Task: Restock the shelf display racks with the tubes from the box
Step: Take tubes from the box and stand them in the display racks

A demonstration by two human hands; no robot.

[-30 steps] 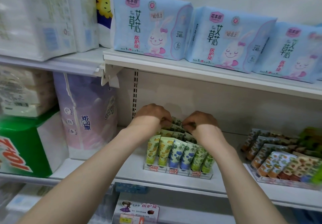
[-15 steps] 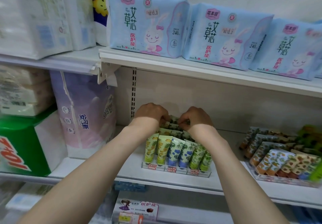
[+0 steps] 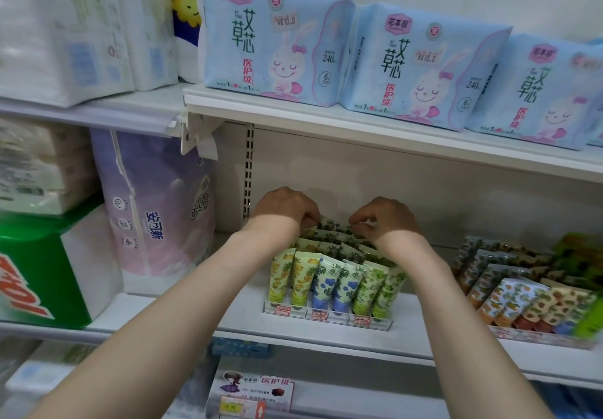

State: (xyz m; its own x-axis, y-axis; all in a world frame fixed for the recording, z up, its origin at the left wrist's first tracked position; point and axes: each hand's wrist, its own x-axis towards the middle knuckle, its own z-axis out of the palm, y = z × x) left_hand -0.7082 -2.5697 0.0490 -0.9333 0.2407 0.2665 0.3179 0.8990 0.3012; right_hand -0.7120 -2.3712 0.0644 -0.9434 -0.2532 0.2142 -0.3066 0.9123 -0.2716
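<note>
Both my hands are at the back of the small clear rack on the white shelf. My left hand has its fingers curled down, and the tips pinch the top edge of the tubes in the back row. My right hand is curled the same way, with thumb and finger nipping a tube top just beside the left hand. The 2 hands are close but do not touch. The tubes stand in rows with their caps down and lean back. The front row has 6: 2 yellow, 2 blue and 2 green. The rack's front edge sits a little back from the shelf lip. To the left of the rack there is bare shelf, then a big purple pack. To the right there is a bare gap, then a second rack full of tubes. Above my hands there is open room up to the upper shelf, where blue packs sit. The back wall is near, just behind my fingers.
</note>
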